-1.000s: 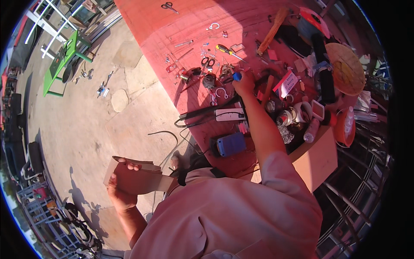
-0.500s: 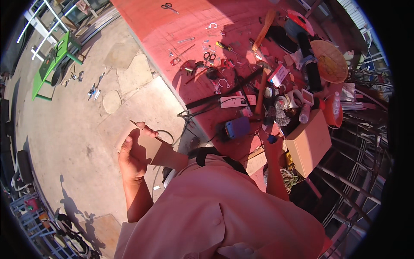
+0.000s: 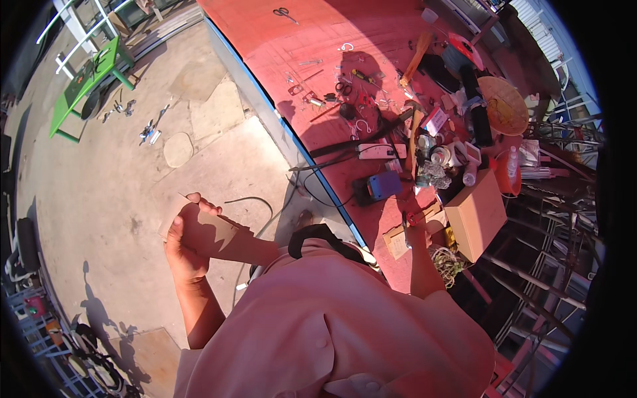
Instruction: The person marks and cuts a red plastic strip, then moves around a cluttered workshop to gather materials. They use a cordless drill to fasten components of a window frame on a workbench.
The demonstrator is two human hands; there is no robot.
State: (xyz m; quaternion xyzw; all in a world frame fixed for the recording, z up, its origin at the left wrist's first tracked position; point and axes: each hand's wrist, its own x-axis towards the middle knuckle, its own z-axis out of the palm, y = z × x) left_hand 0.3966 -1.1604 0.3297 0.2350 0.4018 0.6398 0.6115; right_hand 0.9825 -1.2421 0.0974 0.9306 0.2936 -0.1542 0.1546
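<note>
My left hand [image 3: 184,249] is closed on a piece of brown cardboard [image 3: 229,239], the thumb on its near face and the fingertips over its far edge. Over the floor, left of the table, the sheet slants down toward my shirt. My right hand [image 3: 417,233] is at the near right part of the red table [image 3: 318,166]. Its fingers look curled around something small with red on it, too small to name. Beside that hand lies a flat cardboard scrap [image 3: 397,243]. A blue box-shaped device [image 3: 385,186] sits just beyond it.
An open cardboard box [image 3: 479,219] stands right of my right hand. Farther back are a white power strip [image 3: 381,151], a hammer [image 3: 415,129], scissors [image 3: 343,88] and a woven basket [image 3: 502,106]. A black cable [image 3: 255,200] loops onto the floor. A green bench [image 3: 86,86] stands far left.
My left hand and the cardboard have moved slightly left. My right hand has drawn a little nearer to me, and a red thing now shows at its fingers. The view has shifted.
</note>
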